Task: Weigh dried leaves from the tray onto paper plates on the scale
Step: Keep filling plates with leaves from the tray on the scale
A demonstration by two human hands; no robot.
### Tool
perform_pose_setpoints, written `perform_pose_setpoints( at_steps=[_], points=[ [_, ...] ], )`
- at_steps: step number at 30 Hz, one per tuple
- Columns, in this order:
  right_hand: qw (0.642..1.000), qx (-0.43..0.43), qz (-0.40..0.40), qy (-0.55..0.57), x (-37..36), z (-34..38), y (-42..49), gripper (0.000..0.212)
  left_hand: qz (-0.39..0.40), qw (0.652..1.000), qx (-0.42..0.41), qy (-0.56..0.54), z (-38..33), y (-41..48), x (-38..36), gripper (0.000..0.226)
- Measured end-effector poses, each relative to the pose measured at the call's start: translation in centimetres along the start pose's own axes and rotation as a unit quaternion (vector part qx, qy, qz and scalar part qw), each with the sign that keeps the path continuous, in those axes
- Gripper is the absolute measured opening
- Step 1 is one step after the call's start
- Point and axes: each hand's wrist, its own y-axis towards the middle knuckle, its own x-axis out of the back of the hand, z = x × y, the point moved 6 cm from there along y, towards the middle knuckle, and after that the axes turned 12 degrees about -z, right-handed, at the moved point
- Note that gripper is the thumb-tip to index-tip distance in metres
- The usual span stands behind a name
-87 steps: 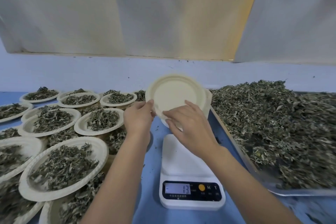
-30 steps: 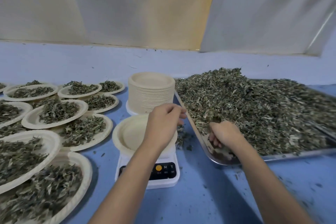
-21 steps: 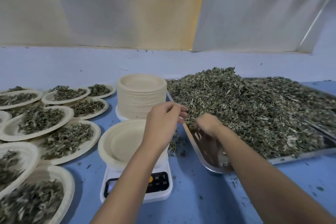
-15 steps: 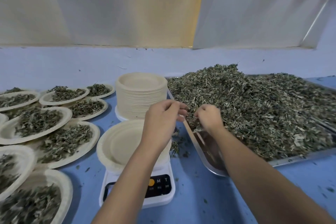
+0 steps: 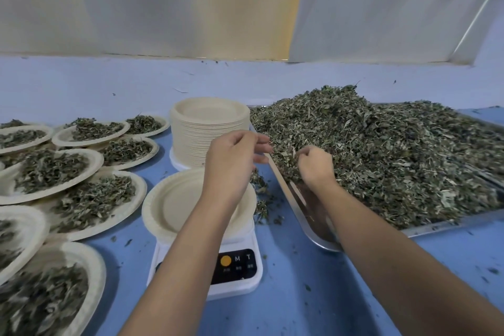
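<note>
Paper plate (image 5: 174, 199) now sits empty on the scale (image 5: 240, 275); the right hand (image 5: 313, 169) has dug into the leaves (image 5: 381, 150), seemingly clutching some; the left hand (image 5: 231, 161) hovers relaxed, empty. Filling starts.

Gap between scale (image 5: 234, 290) and tray (image 5: 305, 215), seemingly passable.

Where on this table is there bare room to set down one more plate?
Bare table lies nearer the person than the scale and the tray, crumbs only; both forearms cross above it. The gap between scale and tray is narrow and strewn with spilled leaves. Left of the scale, filled plates overlap, crowded.
</note>
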Motion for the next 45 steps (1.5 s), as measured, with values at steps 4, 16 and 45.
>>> perform_pose_setpoints(
  at_steps=[4,16,45],
  points=[
    [0.990,0.092,-0.012,-0.109,-0.1,-0.1,0.3,0.041,-0.009,1.000,0.003,-0.003,0.0,0.1,0.2,0.029],
    [0.925,0.246,0.204,-0.207,-5.2,0.3,-1.5,0.047,-0.020,1.000,0.013,-0.015,0.2,0.4,0.6,0.028],
    [0.973,0.157,0.096,-0.142,-2.3,1.5,-1.8,0.027,-0.030,0.999,0.012,-0.009,0.1,0.5,1.4,0.027]
  ],
)
